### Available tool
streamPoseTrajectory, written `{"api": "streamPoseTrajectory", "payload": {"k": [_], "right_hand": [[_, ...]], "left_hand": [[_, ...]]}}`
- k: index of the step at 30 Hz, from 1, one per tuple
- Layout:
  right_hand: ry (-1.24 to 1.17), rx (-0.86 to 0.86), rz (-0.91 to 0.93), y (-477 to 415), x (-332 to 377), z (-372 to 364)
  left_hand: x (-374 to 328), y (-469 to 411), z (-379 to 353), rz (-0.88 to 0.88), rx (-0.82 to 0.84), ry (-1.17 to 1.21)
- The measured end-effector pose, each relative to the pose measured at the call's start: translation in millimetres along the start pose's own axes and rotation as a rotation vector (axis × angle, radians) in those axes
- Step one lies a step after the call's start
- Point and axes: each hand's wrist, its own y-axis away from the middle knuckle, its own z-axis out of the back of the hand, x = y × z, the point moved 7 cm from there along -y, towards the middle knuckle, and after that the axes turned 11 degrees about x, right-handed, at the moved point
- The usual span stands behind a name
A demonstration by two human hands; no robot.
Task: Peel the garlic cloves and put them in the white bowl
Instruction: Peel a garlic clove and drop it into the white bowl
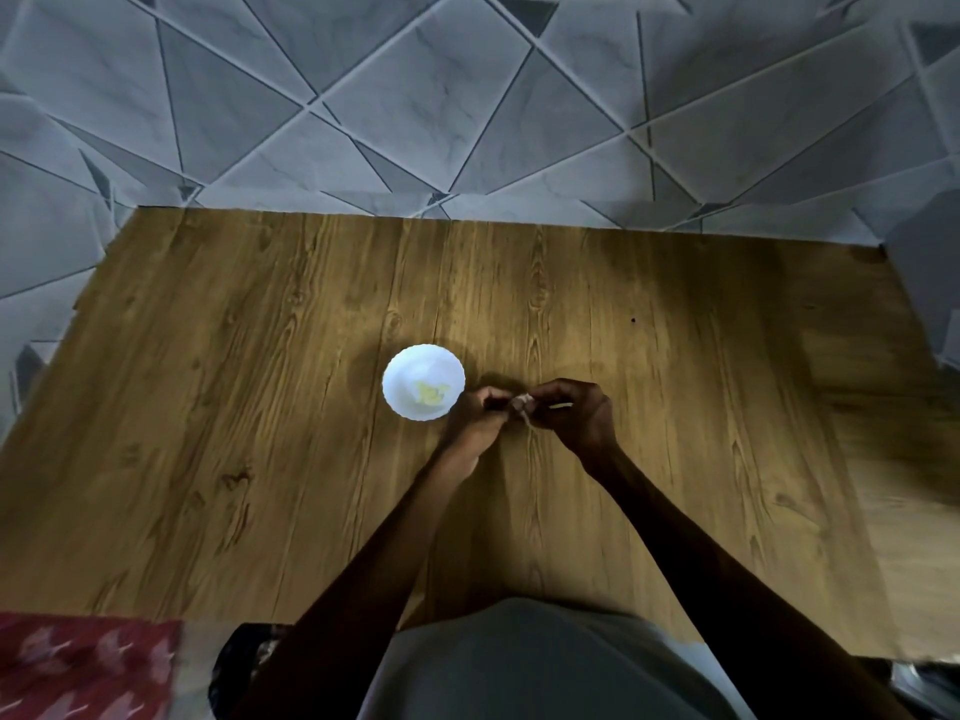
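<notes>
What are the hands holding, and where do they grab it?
A garlic clove. The left hand pinches its left side and the right hand its right side.

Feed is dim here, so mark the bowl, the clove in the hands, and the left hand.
bowl [404, 370]: head view, bare inner wall on its left side.
clove [519, 405]: head view, pale part showing between the fingertips.
left hand [475, 415]: head view, middle of the hand.

No text, label, brand, number or sign could be read. The white bowl [410, 368] near the middle of the wooden table [249, 407] was plain, and the red cloth [78, 667] at 7 o'clock bore only a pattern.
</notes>
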Motion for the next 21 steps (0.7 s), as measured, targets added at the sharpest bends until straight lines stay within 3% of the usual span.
{"api": "streamPoseTrajectory", "payload": {"k": [10, 21], "right_hand": [[-0.236, 0.037, -0.140, 4.5, -13.6, -1.7], [-0.274, 0.057, -0.207, 4.1, -15.4, -1.5]], "left_hand": [[7.0, 5.2, 0.1, 0.032, 0.045, 0.021], [14.8, 3.5, -2.6, 0.063, 0.036, 0.066]]}}
